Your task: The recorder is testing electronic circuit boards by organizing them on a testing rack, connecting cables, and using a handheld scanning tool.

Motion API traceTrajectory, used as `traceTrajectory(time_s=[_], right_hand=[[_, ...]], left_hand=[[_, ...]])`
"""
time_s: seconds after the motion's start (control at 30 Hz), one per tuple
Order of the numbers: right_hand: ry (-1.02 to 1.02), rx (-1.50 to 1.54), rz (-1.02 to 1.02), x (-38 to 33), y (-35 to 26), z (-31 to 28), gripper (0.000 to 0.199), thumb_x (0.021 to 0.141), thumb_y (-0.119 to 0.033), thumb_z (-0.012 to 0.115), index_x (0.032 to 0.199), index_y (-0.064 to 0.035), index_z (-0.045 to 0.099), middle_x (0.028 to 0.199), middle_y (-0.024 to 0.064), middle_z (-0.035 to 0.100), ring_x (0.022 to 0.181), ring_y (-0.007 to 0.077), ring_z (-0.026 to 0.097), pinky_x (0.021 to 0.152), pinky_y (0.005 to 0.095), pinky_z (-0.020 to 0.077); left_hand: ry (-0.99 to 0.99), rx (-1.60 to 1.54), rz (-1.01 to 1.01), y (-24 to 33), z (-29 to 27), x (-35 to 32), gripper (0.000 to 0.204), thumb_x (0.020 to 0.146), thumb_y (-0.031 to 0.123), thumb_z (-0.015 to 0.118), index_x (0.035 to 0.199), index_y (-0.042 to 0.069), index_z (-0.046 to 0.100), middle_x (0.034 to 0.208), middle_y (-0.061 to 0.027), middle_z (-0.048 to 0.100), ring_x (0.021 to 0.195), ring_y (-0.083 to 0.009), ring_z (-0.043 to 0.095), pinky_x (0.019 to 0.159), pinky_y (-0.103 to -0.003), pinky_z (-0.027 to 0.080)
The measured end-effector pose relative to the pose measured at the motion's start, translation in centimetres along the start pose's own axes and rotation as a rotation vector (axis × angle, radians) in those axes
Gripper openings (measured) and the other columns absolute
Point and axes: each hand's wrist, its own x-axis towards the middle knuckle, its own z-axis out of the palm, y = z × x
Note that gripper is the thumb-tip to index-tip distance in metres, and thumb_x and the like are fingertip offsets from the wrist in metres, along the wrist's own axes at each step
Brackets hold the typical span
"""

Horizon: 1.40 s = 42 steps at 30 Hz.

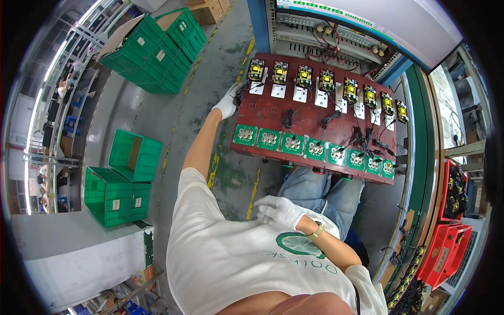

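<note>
My left hand (227, 103), in a white glove, is at the left edge of a dark red test bench (310, 118). Its fingers are closed around a small black cable (239, 95), partly hidden by the glove. My right hand (282, 211), gloved too, hovers in front of my shirt with its fingers loosely stretched and nothing in them. Along the bench's far side stands a row of circuit boards with yellow transformers (303, 76). Green boards with round metal contacts (269, 139) line the near side. Black cables with plugs (362, 137) lie between the rows.
A monitor (378, 21) hangs over a rack of wiring (325, 44) behind the bench. Green crates (152, 55) are stacked at the far left, with more green crates (118, 202) nearer. Red bins (443, 252) stand at the right, one holding black parts.
</note>
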Motion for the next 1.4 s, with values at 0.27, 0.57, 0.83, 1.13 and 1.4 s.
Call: traceTrajectory(time_s=[0.27, 0.57, 0.83, 1.13, 1.4], right_hand=[[-0.054, -0.12, -0.001, 0.3, 1.9, 0.0, 0.032, 0.105, -0.021, 0.067, 0.131, -0.0041, 0.069, 0.1, 0.0085, 0.075, 0.076, 0.0145, 0.068, 0.068, 0.0252, 0.0557], [0.155, -0.083, -0.263, 1.3, -7.5, 0.4, 0.034, 0.102, -0.019, 0.067, 0.131, -0.0026, 0.068, 0.089, 0.0075, 0.072, 0.065, 0.0118, 0.062, 0.057, 0.0247, 0.0494], [0.089, 0.293, -0.309, 5.6, -12.7, -3.4, 0.021, 0.102, -0.014, 0.069, 0.119, -0.0012, 0.07, 0.083, 0.0058, 0.068, 0.061, 0.0086, 0.056, 0.05, 0.02, 0.042], [0.482, -0.048, -0.437, 5.0, -17.3, -7.6, 0.002, 0.096, -0.004, 0.073, 0.097, -0.0021, 0.074, 0.085, 0.0063, 0.074, 0.062, 0.0107, 0.065, 0.059, 0.0213, 0.0516], [0.542, -0.757, -0.403, 8.1, -17.6, -7.4, 0.009, 0.088, -0.003, 0.073, 0.096, 0.0007, 0.073, 0.076, 0.0042, 0.073, 0.065, 0.0105, 0.07, 0.061, 0.0242, 0.0534]], left_hand=[[-0.074, 0.271, -0.208, 3.8, -5.9, -1.2, 0.041, 0.08, 0.001, 0.062, 0.12, 0.0, 0.072, 0.107, -0.0127, 0.078, 0.092, -0.0298, 0.073, 0.083, -0.035, 0.057], [0.199, -0.553, -0.481, 22.9, -14.9, -8.6, 0.013, 0.091, 0.012, 0.073, 0.1, 0.002, 0.076, 0.093, -0.0095, 0.076, 0.07, -0.0125, 0.066, 0.06, -0.022, 0.05], [-0.13, -0.363, -0.042, 33.1, -6.0, -14.0, 0.011, 0.092, 0.001, 0.07, 0.1, 0.0, 0.078, 0.098, -0.0082, 0.076, 0.075, -0.0148, 0.066, 0.065, -0.025, 0.053], [0.492, -0.19, -0.251, 12.6, -5.5, -8.5, 0.054, 0.088, -0.005, 0.053, 0.139, 0.004, 0.065, 0.135, -0.0115, 0.07, 0.112, -0.0247, 0.068, 0.097, -0.033, 0.055], [0.09, -0.289, -0.195, 5.6, -0.2, -7.4, 0.076, 0.081, -0.007, 0.053, 0.156, 0.006, 0.051, 0.155, -0.0143, 0.056, 0.137, -0.0272, 0.055, 0.114, -0.032, 0.045]])
